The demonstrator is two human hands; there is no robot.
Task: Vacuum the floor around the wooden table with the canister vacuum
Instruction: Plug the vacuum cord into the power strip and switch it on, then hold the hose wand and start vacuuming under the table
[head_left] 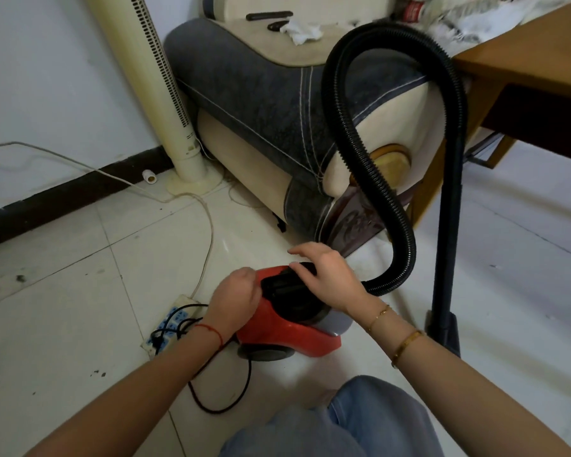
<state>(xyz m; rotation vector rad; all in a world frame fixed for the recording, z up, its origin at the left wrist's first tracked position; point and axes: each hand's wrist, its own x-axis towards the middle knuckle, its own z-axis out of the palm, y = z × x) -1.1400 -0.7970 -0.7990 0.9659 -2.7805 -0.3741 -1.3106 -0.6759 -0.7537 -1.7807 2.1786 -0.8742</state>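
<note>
Sitting on the pale tiled floor (pixel 80 324), the red canister vacuum with a black top (pixel 287 318) is just in front of the person's knees, near the grey and cream armchair (pixel 261 103). Both hands are on the body of the vacuum. The left hand (pixel 236 300) has its fingers curled against the rear edge of the black top; whether it really grips something there or only presses, I cannot tell. The right hand (pixel 323 275) lies over the black top with relaxed fingers, the index finger lifted a little, and it holds nothing. From the front of the vacuum the black ribbed hose (pixel 370 173) rises in a high loop before the armchair and joins the dark straight wand (pixel 449 232), which stands upright on the floor beside the leg of the wooden table (pixel 534 57) at the right. Left of the vacuum a white power strip with blue sockets (pixel 170 321) lies on the tiles, with the black cord (pixel 241 384) plugged into it. A cream tower fan (pixel 159 87) stands against the wall.
</note>
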